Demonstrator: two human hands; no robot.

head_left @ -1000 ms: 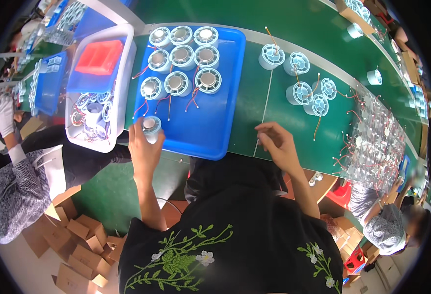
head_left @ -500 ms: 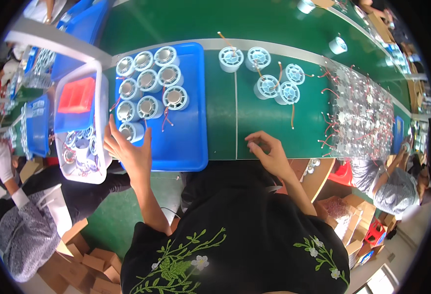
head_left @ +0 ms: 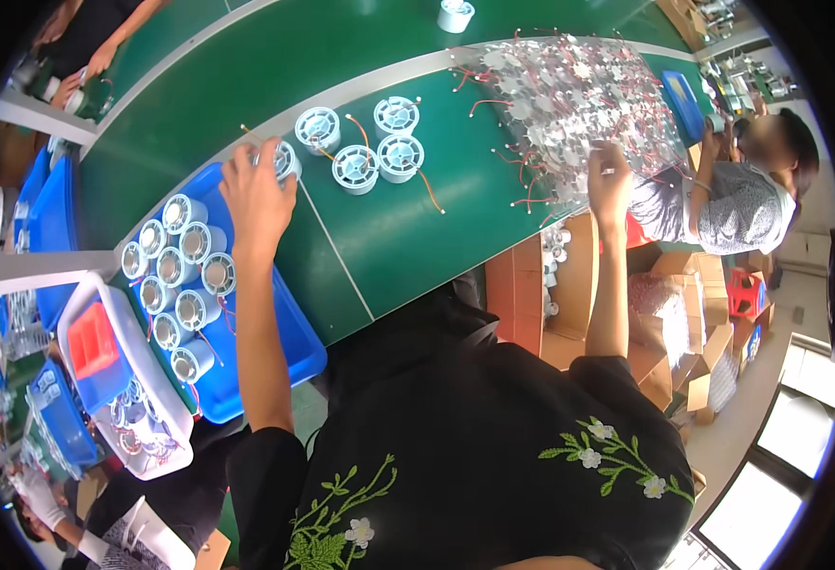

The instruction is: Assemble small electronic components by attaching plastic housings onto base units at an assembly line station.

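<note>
My left hand (head_left: 258, 195) reaches over the far edge of the blue tray (head_left: 294, 351), its fingers curled round a pale cylindrical motor housing (head_left: 287, 160) and partly hiding it. Several similar housings with silver centres (head_left: 192, 244) stand in rows in that tray. Just right of my left hand, more pale housings with spoked tops (head_left: 355, 169) and thin wires stand on the green table. My right hand (head_left: 609, 185) is at a clear plastic sheet of small white parts with red wires (head_left: 569, 104), fingers bent together; what they pinch, if anything, is hidden.
A white bin (head_left: 166, 461) holding a red tray (head_left: 94, 340) and loose parts stands left of the blue tray. A metal post (head_left: 37, 275) crosses there. Cardboard boxes (head_left: 569, 285) sit below the table at right, near a seated co-worker (head_left: 736, 204).
The view has turned right. My left hand has gone from the blue tray's housings to one on the table; my right hand has moved right to the wired parts.
</note>
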